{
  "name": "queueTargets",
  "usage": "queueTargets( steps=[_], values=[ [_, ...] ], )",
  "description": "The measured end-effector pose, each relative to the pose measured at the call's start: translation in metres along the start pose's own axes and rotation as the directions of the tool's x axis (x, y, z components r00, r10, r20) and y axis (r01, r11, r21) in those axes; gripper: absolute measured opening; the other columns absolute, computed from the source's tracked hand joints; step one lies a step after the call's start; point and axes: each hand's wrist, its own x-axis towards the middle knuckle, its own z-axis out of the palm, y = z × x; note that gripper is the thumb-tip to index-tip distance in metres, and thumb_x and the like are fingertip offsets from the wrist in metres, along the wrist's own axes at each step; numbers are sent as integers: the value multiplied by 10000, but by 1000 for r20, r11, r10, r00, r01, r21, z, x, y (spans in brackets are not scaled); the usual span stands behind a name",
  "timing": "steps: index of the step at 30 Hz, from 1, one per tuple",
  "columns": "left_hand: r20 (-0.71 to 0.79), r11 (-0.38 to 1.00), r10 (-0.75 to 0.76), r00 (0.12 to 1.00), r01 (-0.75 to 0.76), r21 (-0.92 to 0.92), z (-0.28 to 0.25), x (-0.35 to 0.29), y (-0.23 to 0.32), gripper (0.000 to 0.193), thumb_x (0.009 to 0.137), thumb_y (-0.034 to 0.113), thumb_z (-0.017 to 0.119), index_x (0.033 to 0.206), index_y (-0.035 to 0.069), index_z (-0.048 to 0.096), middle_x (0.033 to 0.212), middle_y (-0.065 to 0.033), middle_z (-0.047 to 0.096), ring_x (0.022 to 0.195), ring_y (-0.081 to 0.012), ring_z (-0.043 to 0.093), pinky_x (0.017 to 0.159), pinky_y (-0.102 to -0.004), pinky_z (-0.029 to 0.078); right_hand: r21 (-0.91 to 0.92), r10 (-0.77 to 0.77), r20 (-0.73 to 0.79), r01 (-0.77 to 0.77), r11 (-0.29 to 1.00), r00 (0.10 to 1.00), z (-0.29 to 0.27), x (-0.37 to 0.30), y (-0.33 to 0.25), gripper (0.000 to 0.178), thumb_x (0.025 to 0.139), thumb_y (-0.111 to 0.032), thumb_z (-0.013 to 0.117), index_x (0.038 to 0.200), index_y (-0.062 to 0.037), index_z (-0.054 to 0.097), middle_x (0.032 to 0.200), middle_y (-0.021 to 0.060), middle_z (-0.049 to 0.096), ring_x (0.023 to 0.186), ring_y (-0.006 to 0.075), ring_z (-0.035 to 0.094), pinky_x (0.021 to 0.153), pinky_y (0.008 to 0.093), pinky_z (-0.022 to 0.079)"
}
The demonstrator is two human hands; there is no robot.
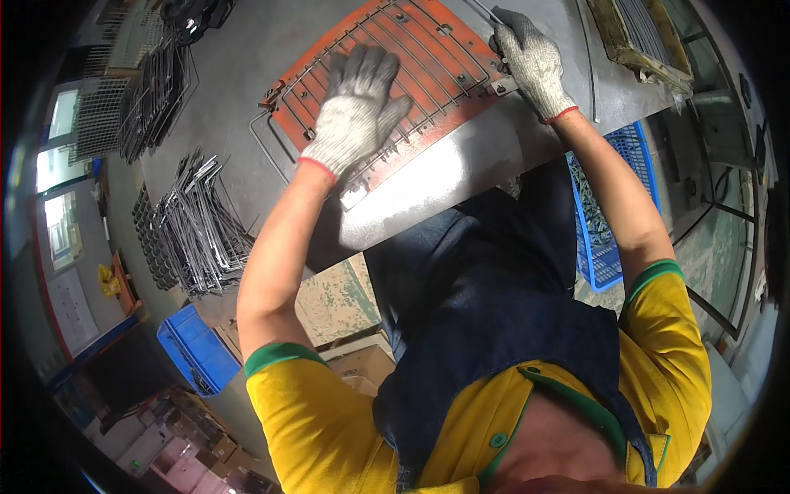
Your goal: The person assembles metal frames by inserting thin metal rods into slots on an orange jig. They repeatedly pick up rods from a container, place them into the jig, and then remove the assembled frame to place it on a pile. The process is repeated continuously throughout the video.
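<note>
A wire rack (411,62) of parallel metal rods lies on an orange metal plate (481,58) fitted with small blocks and pins. My left hand (355,111), in a white knit glove with grey fingers, rests over the rack's left part with its fingers stretched out. At the plate's right edge, my gloved right hand (531,62) has its fingers closed around the end of a thin metal rod (484,10). Some of its fingertips are hidden. From the plate's left side a bent wire loop (270,148) sticks out.
The grey metal table (222,107) carries bundles of bent wires (202,222) and dark wire frames (156,99) at left. At right are a long rod (591,74) and a wooden tray of rods (634,41). Blue crates (197,350) stand below on both sides.
</note>
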Motion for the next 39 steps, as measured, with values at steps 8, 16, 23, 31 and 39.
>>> queueTargets(
  steps=[8,16,23,31,39],
  values=[
    [-18,999,26,999,-26,29,6,19,6,634,940,460,557,1413,46,471,1370,-189,469,1352,-361,380,1172,-582,214,67,102,58,-106,992,993,-1,3,-7,381,1013,-326,528,1320,-112,596,882,72,721,658,171,689,670,334,557],
    [128,996,-82,988,79,28,-26,-42,-11,627,942,391,578,1426,18,438,1439,-222,427,1409,-394,334,1195,-553,201,37,68,39,-69,997,997,2,3,3,398,1013,-356,520,1327,-123,597,953,84,737,737,206,714,730,357,558],
    [311,987,-157,937,140,78,-45,-77,-26,623,978,390,506,1467,17,403,1524,-241,371,1479,-415,253,1226,-515,150,56,71,59,-74,996,996,2,2,0,405,1020,-363,513,1339,-124,587,955,82,735,751,208,714,730,360,555],
    [154,947,-211,965,163,278,-57,-50,-16,626,965,478,499,1445,76,479,1439,-186,496,1373,-354,416,1184,-569,188,-28,-64,52,65,997,997,-4,3,-3,416,1022,-365,483,1339,-105,556,992,117,714,700,231,720,738,378,559],
    [25,842,-494,869,471,262,-29,-8,-66,508,975,498,484,1295,120,600,1239,-150,628,1241,-335,540,1095,-583,297,-46,-36,16,37,998,999,-11,-19,-16,351,1001,-252,527,1292,-63,576,1090,161,681,816,298,705,732,424,558]
  ],
)
